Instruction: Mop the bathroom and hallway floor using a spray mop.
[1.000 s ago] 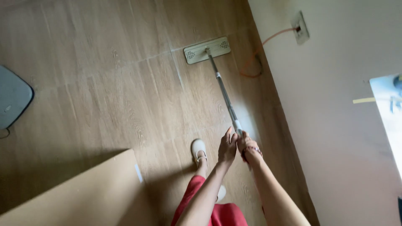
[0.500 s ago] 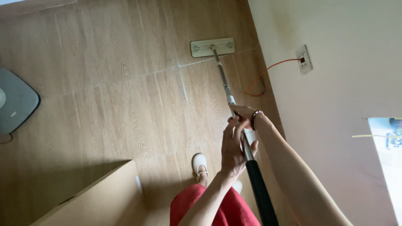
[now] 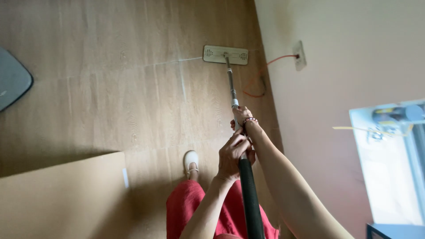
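Observation:
A flat mop with a pale rectangular head (image 3: 226,55) rests on the wood-look floor near the wall. Its metal pole (image 3: 230,84) runs back to a black grip (image 3: 250,199) close to me. My right hand (image 3: 241,116), with a beaded bracelet on the wrist, is closed around the pole just below a white collar. My left hand (image 3: 232,152) is wrapped around the pole lower down, where the black grip begins. I wear red clothing (image 3: 195,208) and a white shoe (image 3: 191,161).
The wall (image 3: 336,66) on the right carries a socket plate (image 3: 299,55) with an orange cable (image 3: 259,82) looping down to the floor. A brown board (image 3: 57,199) lies at lower left. A grey rounded object (image 3: 11,82) sits at the left edge. A window (image 3: 394,159) is at right.
Both hands have slid up the pole and the black grip has come into view. The mop head lies farther out and closer to the wall, now across the tile seam.

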